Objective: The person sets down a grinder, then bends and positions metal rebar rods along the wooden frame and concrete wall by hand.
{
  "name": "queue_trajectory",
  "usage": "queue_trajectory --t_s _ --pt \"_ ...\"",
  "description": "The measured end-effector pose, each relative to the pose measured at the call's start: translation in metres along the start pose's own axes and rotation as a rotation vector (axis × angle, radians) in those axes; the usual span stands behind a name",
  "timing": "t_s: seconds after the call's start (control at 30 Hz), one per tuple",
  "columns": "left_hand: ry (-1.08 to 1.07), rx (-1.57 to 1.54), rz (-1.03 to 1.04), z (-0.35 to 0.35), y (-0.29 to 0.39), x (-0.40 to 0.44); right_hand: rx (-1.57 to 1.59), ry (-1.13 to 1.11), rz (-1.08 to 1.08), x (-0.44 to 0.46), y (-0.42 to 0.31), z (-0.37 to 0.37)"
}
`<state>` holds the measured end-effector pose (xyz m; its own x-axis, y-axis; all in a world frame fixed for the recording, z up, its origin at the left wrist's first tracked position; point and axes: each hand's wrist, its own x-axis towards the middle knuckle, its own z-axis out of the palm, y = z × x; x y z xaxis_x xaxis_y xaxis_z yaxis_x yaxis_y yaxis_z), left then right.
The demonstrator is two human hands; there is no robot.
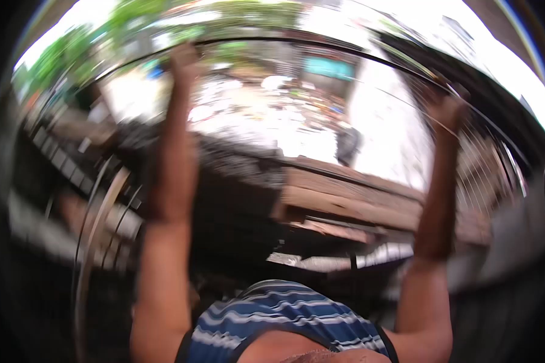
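Both arms are raised in front of me, and the picture is smeared by motion. A long, thin dark rod or cable (309,40) crosses the top of the head view, looking bowed in the wide lens. At the upper left, my left hand (184,58) is closed around it. My right hand (447,110) is closed at its right part, with blurred fingers. A thin yellowish strip (413,62) runs up and left from near the right hand; whether that hand holds it too I cannot tell. A thin band circles the right wrist.
Wooden beams (351,196) and a dark rough-topped block (224,157) lie below the hands. Beyond is bright ground with scattered debris (266,109), a pale wall (378,115) and a teal panel (327,68). A curved pale pole (97,236) stands at left.
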<state>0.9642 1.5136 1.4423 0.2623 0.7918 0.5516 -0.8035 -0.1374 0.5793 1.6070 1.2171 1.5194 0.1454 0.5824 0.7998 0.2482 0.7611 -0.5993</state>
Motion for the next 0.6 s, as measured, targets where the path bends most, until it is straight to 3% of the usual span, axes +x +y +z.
queue_trajectory --t_s 0.07,0.1,0.13,0.17,0.2,0.23,0.37,0.5,0.6 --pt "-0.244 -0.122 -0.129 -0.162 0.002 0.088 0.488 0.043 0.174 -0.041 -0.034 -0.005" --pt "0.163 -0.038 -0.08 -0.216 0.025 0.119 0.446 0.389 0.432 -0.044 -0.025 -0.002" --pt "0.234 -0.02 -0.082 -0.237 0.041 0.128 0.19 0.369 0.492 -0.066 -0.069 0.051" --pt "0.202 -0.138 -0.021 -0.224 0.054 0.119 0.207 0.435 0.584 -0.071 -0.062 0.065" --pt "0.302 -0.146 0.005 -0.219 0.058 0.111 0.189 0.512 0.642 -0.081 -0.082 0.094" --pt "0.318 -0.036 0.082 -0.231 0.06 0.097 0.202 0.468 0.738 -0.088 -0.096 0.105" --pt "0.353 -0.082 -0.026 -0.166 0.057 0.038 0.307 0.486 0.744 -0.115 -0.074 0.111" --pt "0.544 0.081 -0.015 -0.208 0.083 0.047 0.323 0.364 0.776 -0.132 -0.068 0.116" --pt "0.614 0.113 -0.009 -0.221 0.106 0.051 0.417 0.587 0.759 -0.136 -0.062 0.117"
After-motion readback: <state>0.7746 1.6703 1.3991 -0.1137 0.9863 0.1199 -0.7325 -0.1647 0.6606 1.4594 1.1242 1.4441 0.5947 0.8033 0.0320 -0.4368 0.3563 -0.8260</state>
